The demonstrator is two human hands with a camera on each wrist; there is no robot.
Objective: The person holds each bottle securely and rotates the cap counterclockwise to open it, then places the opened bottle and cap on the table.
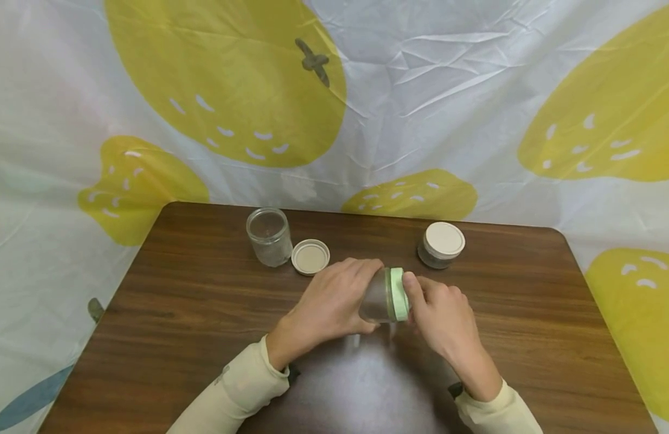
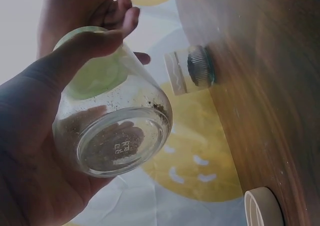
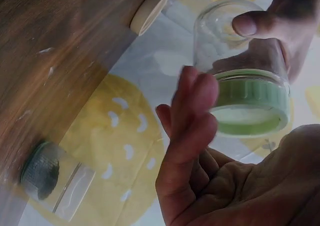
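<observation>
Since the green-lidded jar [image 1: 375, 304] is tipped sideways over the table [image 1: 204, 301], base to the L and lid to the R, each hand gets its own end: L hand [image 1: 334, 295] wraps the glass, prob. to steady it, leaving the green lid [image 1: 399, 295] reachable for the R hand [image 1: 445, 316], whose thumb meets it in head view. R wrist view adds bent fingers by the lid's edge and a gap to the palm, so can't tell if it's gripping. Beyond the green-lidded jar: lidless jar [image 1: 270, 238] to its L, w/ loose cream lid [image 1: 310, 257] just beside, inner side up, presumably parked as a pair; capped jar [image 1: 442, 246] to its R. Only L wrist cam shows the marked base [image 2: 122, 147] and dark specks [image 2: 159, 107] inside the glass.
</observation>
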